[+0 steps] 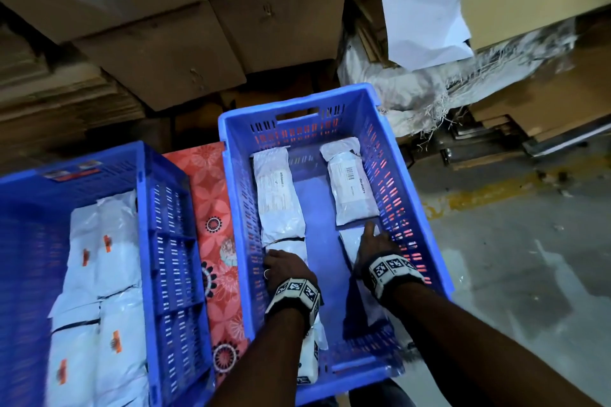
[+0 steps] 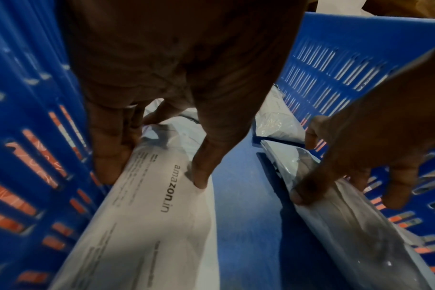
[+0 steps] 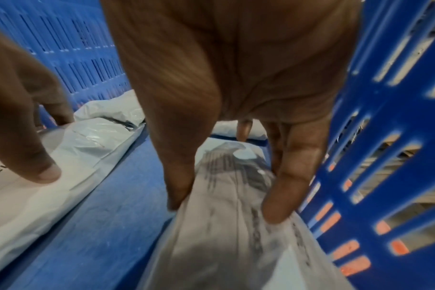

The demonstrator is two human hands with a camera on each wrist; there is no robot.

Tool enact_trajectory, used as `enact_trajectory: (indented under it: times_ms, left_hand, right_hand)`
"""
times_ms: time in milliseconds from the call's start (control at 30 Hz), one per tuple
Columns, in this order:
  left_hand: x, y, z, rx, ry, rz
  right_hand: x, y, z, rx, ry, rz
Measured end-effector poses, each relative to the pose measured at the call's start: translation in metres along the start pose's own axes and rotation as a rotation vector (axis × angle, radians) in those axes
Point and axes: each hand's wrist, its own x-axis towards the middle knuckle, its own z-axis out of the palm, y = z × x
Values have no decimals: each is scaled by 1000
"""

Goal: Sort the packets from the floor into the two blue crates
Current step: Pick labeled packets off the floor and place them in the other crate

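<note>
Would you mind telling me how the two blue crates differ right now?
The left crate is packed with white packets lying close together, several with orange marks; the right crate holds a few packets in two rows with bare floor between them. Both hands, the left hand and right hand, are inside the right crate; none is in the left crate. Both crates are blue with slotted walls.

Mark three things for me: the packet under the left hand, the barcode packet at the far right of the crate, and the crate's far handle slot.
Left-hand packet (image 2: 147, 215), left wrist view, its printed face.
Barcode packet (image 1: 352, 190), head view, middle of its label.
Handle slot (image 1: 297, 113), head view, opening in the crate's far wall.
</note>
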Motion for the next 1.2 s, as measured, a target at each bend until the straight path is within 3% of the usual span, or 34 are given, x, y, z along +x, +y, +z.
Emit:
enact_trajectory:
  times_ms: [133, 233, 300, 400, 600, 667, 900, 1200]
  left_hand:
    - [3, -2, -1, 107, -47, 114]
    - [2, -2, -2, -5, -54, 58]
    - [-1, 1, -9, -138, 24, 38]
    - [1, 7, -18, -183, 165, 127]
    - [42, 15, -3, -187, 365, 371]
    - [55, 19, 3, -236, 455, 405]
    - [82, 28, 32, -217, 541, 410]
    - [91, 26, 53, -202, 638, 396]
  right_hand:
    - [-8, -4, -16, -83, 25, -37]
    - [-7, -8, -28, -43, 42, -76]
    - [-1, -13, -34, -39, 140, -127]
    - [11, -16, -36, -48, 298, -266]
    - [39, -11, -19, -112, 222, -377]
    - [43, -9, -9, -80, 257, -380]
    - [48, -5, 23, 25, 440, -415]
    - [67, 3, 46, 50, 448, -426]
